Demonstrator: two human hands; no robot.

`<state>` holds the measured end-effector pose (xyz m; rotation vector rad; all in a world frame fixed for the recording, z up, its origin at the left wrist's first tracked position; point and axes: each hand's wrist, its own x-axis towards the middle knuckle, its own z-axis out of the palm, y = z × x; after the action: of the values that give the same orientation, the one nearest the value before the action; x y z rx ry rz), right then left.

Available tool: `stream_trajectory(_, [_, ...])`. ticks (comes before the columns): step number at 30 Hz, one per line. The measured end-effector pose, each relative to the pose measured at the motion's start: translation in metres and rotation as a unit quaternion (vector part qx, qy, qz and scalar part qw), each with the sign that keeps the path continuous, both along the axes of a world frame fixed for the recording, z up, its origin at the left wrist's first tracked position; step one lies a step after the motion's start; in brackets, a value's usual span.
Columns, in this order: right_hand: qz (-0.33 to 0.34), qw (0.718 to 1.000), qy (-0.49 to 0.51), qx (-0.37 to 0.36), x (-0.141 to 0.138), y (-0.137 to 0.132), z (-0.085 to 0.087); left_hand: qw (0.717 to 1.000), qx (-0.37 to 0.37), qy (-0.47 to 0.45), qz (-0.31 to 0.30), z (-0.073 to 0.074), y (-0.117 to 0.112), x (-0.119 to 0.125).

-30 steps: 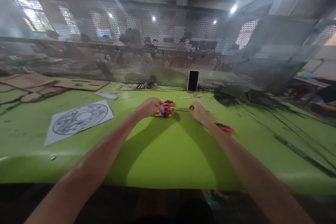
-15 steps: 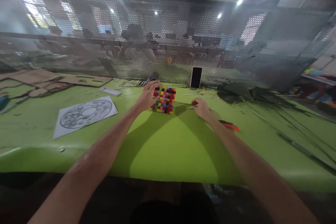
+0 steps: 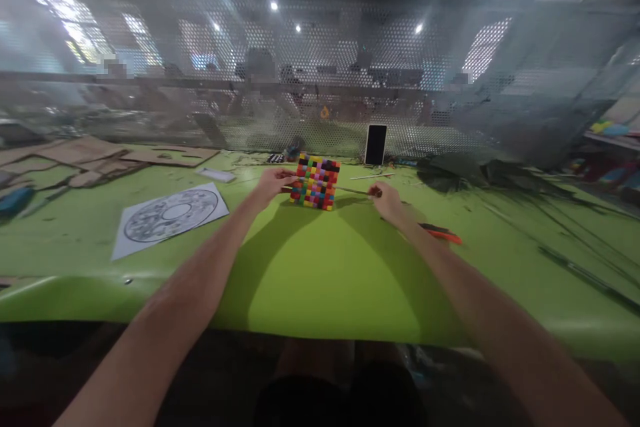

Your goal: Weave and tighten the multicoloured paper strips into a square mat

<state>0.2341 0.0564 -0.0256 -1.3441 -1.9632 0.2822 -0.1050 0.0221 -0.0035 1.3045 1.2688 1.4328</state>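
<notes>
My left hand (image 3: 274, 187) grips the left side of a square panel (image 3: 316, 181) of small multicoloured checks, red, yellow, black, green and purple. The panel is tilted up over the green tabletop. A thin, straight strip (image 3: 356, 192) runs from the panel's right side to my right hand (image 3: 386, 200), whose fingers are pinched on its end. Whether the strip passes into the panel or behind it cannot be made out. Just right of my right wrist lies an orange-and-black tool (image 3: 443, 233), partly hidden by the forearm.
A white sheet with a printed ring pattern (image 3: 173, 215) lies to the left, with cut cardboard (image 3: 80, 155) beyond. A phone (image 3: 376, 145) stands upright near the perforated screen (image 3: 320, 80). Dark leaves (image 3: 457, 173) and long stems (image 3: 585, 272) lie at right.
The panel has been raised and tilted more upright. My left hand has shifted from its upper left corner to its left edge. My right hand still pinches the strip.
</notes>
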Motion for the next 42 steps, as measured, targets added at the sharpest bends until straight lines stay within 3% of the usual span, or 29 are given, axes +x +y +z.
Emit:
stream_trajectory(4, [-0.009, 1.000, -0.001, 0.004, -0.002, -0.002, 0.000, 0.999, 0.010, 0.016, 0.027, -0.004, 0.004, 0.000])
stream_trajectory(11, [0.009, 1.000, 0.001, 0.008, -0.005, -0.006, 0.002, 0.986, 0.053, 0.078, 0.136, -0.015, 0.015, 0.004])
stream_trajectory(16, [0.022, 1.000, 0.002, -0.001, -0.005, -0.008, 0.004, 0.976, 0.099, 0.095, 0.167, -0.012, 0.014, 0.005])
stream_trajectory(30, [0.015, 0.999, -0.040, -0.003, -0.007, -0.008, 0.002, 0.977, 0.144, 0.081, 0.137, -0.003, 0.008, 0.009])
stream_trajectory(42, [-0.015, 0.995, -0.096, -0.035, -0.012, -0.016, 0.013, 0.990, 0.110, 0.055, 0.068, 0.005, 0.008, 0.006])
